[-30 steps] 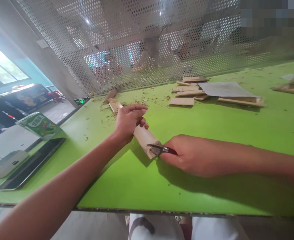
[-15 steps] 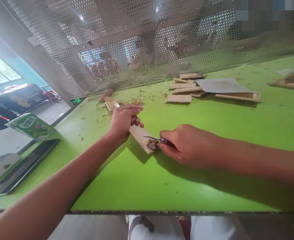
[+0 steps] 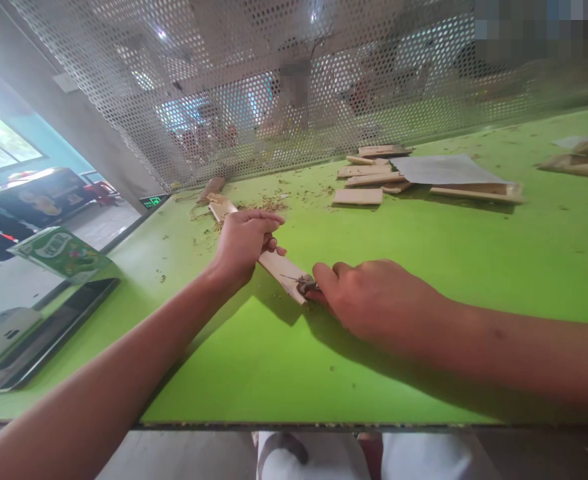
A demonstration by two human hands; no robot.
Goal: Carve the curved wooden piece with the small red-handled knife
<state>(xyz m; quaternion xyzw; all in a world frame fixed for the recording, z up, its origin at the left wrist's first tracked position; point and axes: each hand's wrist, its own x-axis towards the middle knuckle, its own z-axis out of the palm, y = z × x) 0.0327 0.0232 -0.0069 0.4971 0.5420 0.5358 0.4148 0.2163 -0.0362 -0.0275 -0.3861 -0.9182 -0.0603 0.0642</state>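
Observation:
A long pale strip of wood or bark lies slantwise on the green table. My left hand is closed around its middle, with the forefinger stretched out to the right. At the strip's near right end, a small knife rests its thin blade beside a rough brown patch. My right hand grips the knife's handle, which the fingers mostly hide. The strip's far end pokes out behind my left hand.
Brown shavings and a brown piece lie beyond my left hand. Several flat pieces and a white sheet lie back right. A green box and tablet stand left; a perforated screen rises behind.
My right hand has moved slightly down and left with the knife, whose blade is now lower at the strip's end. My left hand has barely moved.

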